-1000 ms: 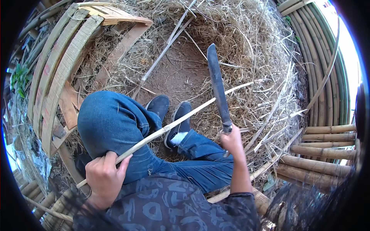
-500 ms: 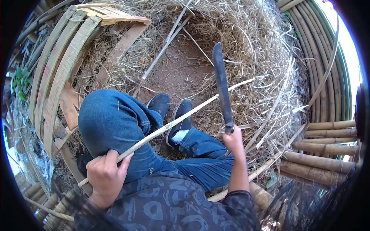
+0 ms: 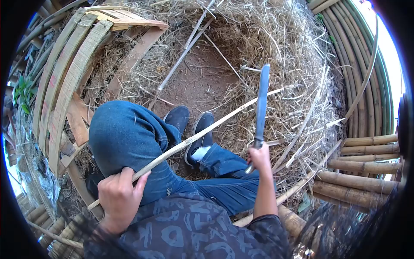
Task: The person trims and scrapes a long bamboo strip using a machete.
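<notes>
A long pale bamboo strip (image 3: 192, 139) runs diagonally from my left hip, over my knee, up to the right. My left hand (image 3: 119, 196) is wrapped round its lower end, beside my raised knee. In my right hand (image 3: 259, 158) is the handle of a machete (image 3: 262, 103), its blade pointing up and away from me. The blade crosses over the strip near the strip's far end; whether the two touch I cannot tell.
A slatted wooden pallet (image 3: 77, 71) stands at the left. Dry shavings (image 3: 254, 47) cover much of the ground around bare soil (image 3: 202, 82). Bamboo poles (image 3: 355, 185) lie at the right, with more upright poles (image 3: 353, 64) behind. My shoes (image 3: 205, 125) are in the middle.
The machete's blade has swung to the right and its tip has dropped a little. My left hand and the strip have barely moved.
</notes>
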Demonstrator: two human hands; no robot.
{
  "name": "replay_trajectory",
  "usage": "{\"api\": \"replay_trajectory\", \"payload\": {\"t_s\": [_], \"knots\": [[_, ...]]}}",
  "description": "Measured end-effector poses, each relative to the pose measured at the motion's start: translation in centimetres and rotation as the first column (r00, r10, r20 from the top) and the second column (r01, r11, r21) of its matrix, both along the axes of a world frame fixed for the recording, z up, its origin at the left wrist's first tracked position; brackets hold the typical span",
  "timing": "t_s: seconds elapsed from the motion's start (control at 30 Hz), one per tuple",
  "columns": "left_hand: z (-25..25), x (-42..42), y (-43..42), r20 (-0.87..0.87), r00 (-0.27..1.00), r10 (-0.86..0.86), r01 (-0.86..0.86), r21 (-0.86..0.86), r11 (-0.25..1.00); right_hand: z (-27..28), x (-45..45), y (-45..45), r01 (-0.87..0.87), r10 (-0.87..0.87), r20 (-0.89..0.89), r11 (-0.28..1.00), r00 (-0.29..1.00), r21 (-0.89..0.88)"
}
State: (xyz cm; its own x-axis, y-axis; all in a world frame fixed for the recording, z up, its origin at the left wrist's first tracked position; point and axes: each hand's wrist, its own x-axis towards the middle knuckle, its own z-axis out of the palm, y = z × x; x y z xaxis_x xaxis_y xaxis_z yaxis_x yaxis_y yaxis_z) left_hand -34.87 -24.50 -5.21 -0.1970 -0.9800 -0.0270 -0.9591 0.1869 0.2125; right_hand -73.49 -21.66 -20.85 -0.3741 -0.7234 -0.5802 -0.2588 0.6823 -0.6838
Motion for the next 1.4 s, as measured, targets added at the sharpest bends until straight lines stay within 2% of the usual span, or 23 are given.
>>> {"api": "replay_trajectory", "payload": {"t_s": [0.03,0.1,0.17,0.23,0.3,0.37,0.4,0.5,0.57,0.63,0.7,0.8,0.9,0.93,0.97,1.03,1.07,1.17,1.23,1.3,1.33,1.37,1.4], "knots": [[0.1,0.0,0.0,-0.002,1.0,0.011,-0.011,-0.008,1.0,-0.4,0.4,0.3,-0.003,0.002,0.02,1.0,1.0,0.007],[0.2,0.0,-0.2,0.028,1.0,0.008,-0.008,-0.007,1.0,-0.4,1.3,1.6,-0.336,0.301,-0.224,0.932,0.927,-0.137],[-0.1,0.1,-0.1,0.006,1.0,0.016,-0.015,-0.011,1.0,1.8,1.2,1.1,-0.101,0.091,0.079,0.986,0.993,0.135],[-0.3,0.3,0.1,-0.015,1.0,0.008,-0.008,0.0,1.0,1.4,-1.3,0.3,-0.114,0.114,0.004,0.993,0.993,0.019],[-0.2,0.1,0.1,-0.033,0.999,0.029,-0.029,0.022,0.999,0.7,-0.7,-0.4,0.084,-0.084,0.036,0.996,0.996,0.006],[0.4,-0.2,-0.1,0.006,0.999,0.031,-0.032,0.03,0.999,1.0,0.7,0.1,-0.121,0.119,0.035,0.991,0.992,0.061],[0.6,-0.2,-0.4,0.043,0.999,0.02,-0.022,0.042,0.999,-0.8,0.6,1.8,-0.277,0.276,-0.058,0.961,0.959,-0.019],[-0.1,0.8,-0.2,-0.018,1.0,0.022,-0.022,0.047,0.999,2.3,1.1,0.7,-0.109,0.107,0.044,0.993,0.993,0.05],[-0.2,0.8,0.0,-0.015,1.0,0.013,-0.012,0.048,0.999,1.3,-0.9,0.0,-0.056,0.056,-0.023,0.998,0.998,-0.006],[-0.1,0.5,0.0,-0.014,1.0,0.024,-0.024,0.028,0.999,1.0,1.1,-0.5,0.066,-0.066,0.051,0.998,0.997,-0.006],[0.3,0.1,-0.4,0.037,0.999,0.029,-0.031,0.057,0.998,0.4,1.9,1.0,-0.213,0.218,-0.076,0.975,0.973,0.071],[-0.3,1.1,-0.3,-0.027,1.0,0.016,-0.015,0.034,0.999,3.2,3.1,0.8,-0.088,0.062,0.214,0.989,0.975,0.115],[-0.2,0.8,-0.1,-0.033,0.999,0.011,-0.01,0.024,1.0,1.2,0.2,-0.1,-0.017,0.017,0.024,0.999,1.0,0.029],[-0.1,0.6,-0.1,-0.031,0.999,0.017,-0.016,0.024,1.0,1.2,1.8,-0.1,0.052,-0.051,0.066,0.999,0.997,-0.008],[0.1,0.4,-0.2,-0.006,1.0,0.019,-0.018,0.045,0.999,1.3,2.3,0.4,-0.046,0.039,0.132,0.998,0.99,0.05],[0.3,0.4,-0.5,0.019,1.0,0.022,-0.023,0.05,0.998,1.5,3.6,1.9,-0.326,0.322,-0.071,0.944,0.944,-0.055],[0.2,0.7,-0.5,-0.009,0.999,0.039,-0.039,0.051,0.998,2.9,3.8,1.8,-0.196,0.184,0.149,0.978,0.972,0.07],[-0.1,0.7,-0.3,-0.047,0.998,0.042,-0.039,0.047,0.998,2.7,1.1,0.9,-0.058,0.059,0.04,0.998,0.997,-0.017],[0.0,0.6,0.0,-0.055,0.998,0.036,-0.035,0.023,0.999,2.2,2.9,0.4,0.053,-0.057,0.068,0.997,0.996,0.052],[0.1,0.3,-0.3,0.049,0.999,0.011,-0.013,0.031,0.999,-0.9,2.8,3.5,-0.323,0.301,-0.151,0.934,0.942,-0.153],[0.1,0.4,-0.4,0.048,0.999,0.012,-0.013,0.02,1.0,0.8,4.2,3.4,-0.293,0.291,-0.045,0.955,0.956,-0.043],[-0.1,0.7,-0.4,0.013,1.0,0.02,-0.02,0.017,1.0,3.2,4.8,2.6,-0.137,0.111,0.209,0.984,0.972,0.113],[-0.3,0.9,-0.3,-0.022,0.999,0.029,-0.029,0.021,0.999,2.8,3.5,2.4,-0.095,0.088,0.165,0.995,0.982,0.04]]}}
